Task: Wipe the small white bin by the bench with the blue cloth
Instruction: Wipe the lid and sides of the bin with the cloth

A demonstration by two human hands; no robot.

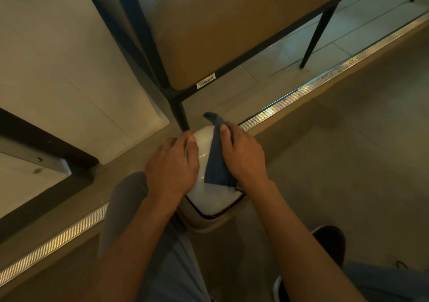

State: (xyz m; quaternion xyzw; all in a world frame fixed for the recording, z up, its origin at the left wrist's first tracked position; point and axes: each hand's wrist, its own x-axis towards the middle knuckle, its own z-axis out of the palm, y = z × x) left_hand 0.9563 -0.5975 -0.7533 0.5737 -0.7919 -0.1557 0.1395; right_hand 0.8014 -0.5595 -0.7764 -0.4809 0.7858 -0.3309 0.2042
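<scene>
- Head view: the small white bin [209,192] stands on the floor [325,162] at the centre of the frame, seen from above, with its domed white lid facing the camera.
- Bin position: just near of the black front leg [180,116] of the bench [209,35], and close beside the ribbed metal floor strip [301,93] that runs diagonally from near left to far right.
- Bin detail: a dark seam line runs round the near edge of the lid, with the pale body of the bin visible below it.
- Left hand [173,162]: laid flat on the left side of the lid, fingers close together and curved over the dome; fingertips reach the far left edge of the lid. It holds nothing.
- Right hand [245,155]: placed on the right side of the lid, pinching the blue cloth [217,160] between thumb and fingers.
- Blue cloth: lies against the lid between the two hands; one corner sticks up past the far edge of the lid, and the wider end hangs toward the near right of the lid.
- Bench: tan padded seat on a black metal frame, far of the bin; a small white label [206,81] sits on the near frame rail.
- Person: grey trouser leg [130,199] at near left of the bin; a dark shoe [329,241] at near right.
</scene>
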